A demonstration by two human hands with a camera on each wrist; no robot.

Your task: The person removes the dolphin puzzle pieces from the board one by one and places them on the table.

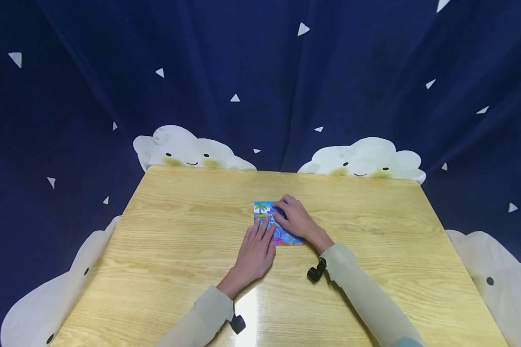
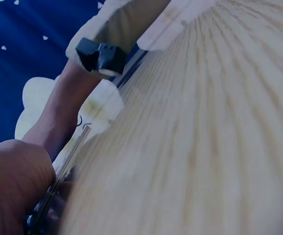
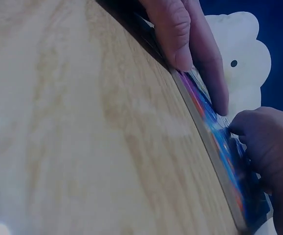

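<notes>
Picture board (image 1: 283, 235), sea scene with palm tree, lies flat on the bench (image 1: 178, 231) towards its far side, between and under both hands. Any seams or loose pieces: too small to tell.

Placement: board sits where both hands reach it with arms stretched forward; lying flat, it probably needs little holding beyond light pressure against sliding.

Left hand (image 1: 253, 250): fingers nearly straight, slightly spread, tips resting on the board's lower left part; nothing gripped. Likely steadying it.

Right hand (image 1: 296, 219): comes in over the right side, fingers bent, a gap showing between thumb and index finger in the head view. Right wrist view has its curled fingertips at the board's face. Whether they pinch a piece or only press cannot be told; position perhaps chosen to leave the left portion for the other hand.
</notes>
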